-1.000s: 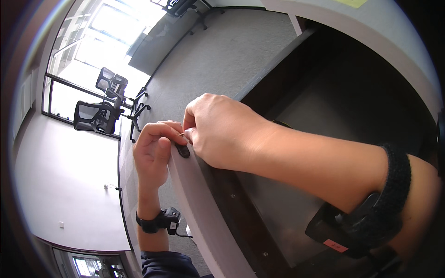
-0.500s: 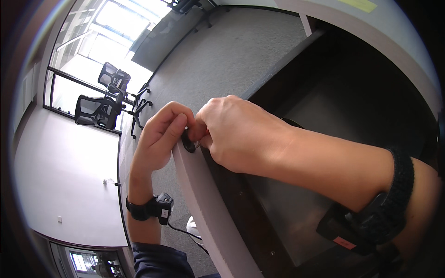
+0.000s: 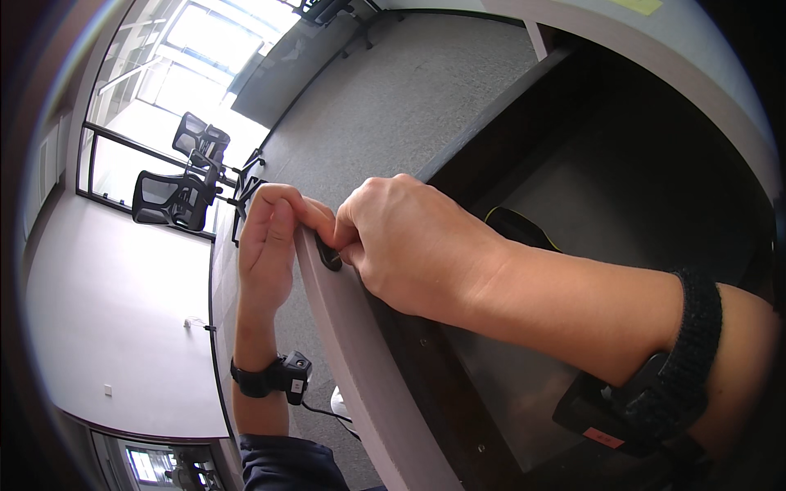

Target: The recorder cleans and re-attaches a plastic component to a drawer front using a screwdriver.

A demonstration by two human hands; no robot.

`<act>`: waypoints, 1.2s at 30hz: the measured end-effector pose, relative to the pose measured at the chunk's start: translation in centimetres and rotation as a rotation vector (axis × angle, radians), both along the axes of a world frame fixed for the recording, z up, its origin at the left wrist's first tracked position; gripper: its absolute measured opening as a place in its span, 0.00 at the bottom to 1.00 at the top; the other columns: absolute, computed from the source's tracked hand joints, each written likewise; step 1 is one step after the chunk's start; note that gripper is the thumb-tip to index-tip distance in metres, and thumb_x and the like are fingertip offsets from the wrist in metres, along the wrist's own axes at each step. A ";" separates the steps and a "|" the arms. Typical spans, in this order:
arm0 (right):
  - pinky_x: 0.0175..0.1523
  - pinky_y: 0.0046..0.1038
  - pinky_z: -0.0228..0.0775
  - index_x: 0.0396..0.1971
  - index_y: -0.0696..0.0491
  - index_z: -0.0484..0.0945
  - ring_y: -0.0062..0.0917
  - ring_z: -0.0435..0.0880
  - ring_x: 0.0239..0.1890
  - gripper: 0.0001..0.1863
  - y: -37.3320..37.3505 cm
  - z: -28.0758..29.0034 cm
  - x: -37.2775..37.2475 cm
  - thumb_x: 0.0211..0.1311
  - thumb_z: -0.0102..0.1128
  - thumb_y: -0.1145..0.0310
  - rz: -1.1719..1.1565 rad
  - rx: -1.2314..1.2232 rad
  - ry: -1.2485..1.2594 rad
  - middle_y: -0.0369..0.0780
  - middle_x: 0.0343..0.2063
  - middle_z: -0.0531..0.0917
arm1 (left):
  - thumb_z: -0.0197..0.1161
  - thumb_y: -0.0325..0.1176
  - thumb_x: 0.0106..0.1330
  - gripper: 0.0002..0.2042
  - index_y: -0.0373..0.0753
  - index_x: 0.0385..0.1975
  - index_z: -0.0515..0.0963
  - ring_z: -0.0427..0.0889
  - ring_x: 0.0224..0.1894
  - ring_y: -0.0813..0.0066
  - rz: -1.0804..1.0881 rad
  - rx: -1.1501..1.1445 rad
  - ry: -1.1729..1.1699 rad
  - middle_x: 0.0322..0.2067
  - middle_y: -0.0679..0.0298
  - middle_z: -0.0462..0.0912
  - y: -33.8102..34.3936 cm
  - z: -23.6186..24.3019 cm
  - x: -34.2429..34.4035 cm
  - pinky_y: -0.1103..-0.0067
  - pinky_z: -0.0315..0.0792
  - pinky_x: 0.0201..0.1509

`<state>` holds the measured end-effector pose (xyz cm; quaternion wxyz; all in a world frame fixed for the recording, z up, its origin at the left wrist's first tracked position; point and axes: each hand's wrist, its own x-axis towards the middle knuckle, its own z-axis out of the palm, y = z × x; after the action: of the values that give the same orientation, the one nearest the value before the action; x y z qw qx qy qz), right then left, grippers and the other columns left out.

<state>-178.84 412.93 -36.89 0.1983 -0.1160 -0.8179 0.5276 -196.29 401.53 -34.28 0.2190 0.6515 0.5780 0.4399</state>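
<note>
One black handle (image 3: 330, 259) sits on the pale drawer front (image 3: 352, 352), two hands at it: right hand (image 3: 405, 241), fingertips together (on what, one cannot tell); left hand (image 3: 268, 245), grip unclear. Beyond, two mesh chairs (image 3: 170, 201), grey floor (image 3: 409, 90).

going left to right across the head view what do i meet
small white square wall plate → black mesh chair back → bare left hand → small dark oval piece → bare right hand → black item with thin yellow edging → black fabric forearm strap
</note>
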 end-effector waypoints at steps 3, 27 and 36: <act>0.42 0.30 0.78 0.33 0.62 0.84 0.36 0.86 0.30 0.09 0.0 -0.1 -0.2 0.61 0.56 0.74 -0.009 -0.013 0.005 0.50 0.27 0.85 | 0.39 0.35 0.78 0.10 0.37 0.41 0.65 0.78 0.35 0.73 -0.025 0.018 -0.013 0.30 0.56 0.80 0.0 -0.2 -0.2 0.78 0.72 0.43; 0.43 0.33 0.79 0.28 0.60 0.82 0.37 0.86 0.33 0.08 0.6 -1.0 -0.2 0.61 0.54 0.76 0.039 0.368 0.130 0.48 0.25 0.84 | 0.38 0.37 0.79 0.11 0.38 0.43 0.66 0.77 0.34 0.78 0.070 0.050 0.015 0.33 0.57 0.81 0.2 -0.8 0.1 0.82 0.71 0.42; 0.40 0.33 0.77 0.29 0.61 0.83 0.38 0.85 0.29 0.10 0.5 -0.9 -0.6 0.63 0.56 0.71 -0.003 0.212 0.098 0.48 0.23 0.84 | 0.37 0.36 0.79 0.11 0.38 0.43 0.66 0.76 0.34 0.77 0.040 0.063 -0.009 0.32 0.57 0.80 0.3 -1.0 -0.1 0.81 0.71 0.43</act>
<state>-179.45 413.42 -37.82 0.2498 -0.0696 -0.8583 0.4429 -196.38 401.81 -35.31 0.1920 0.6445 0.5758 0.4650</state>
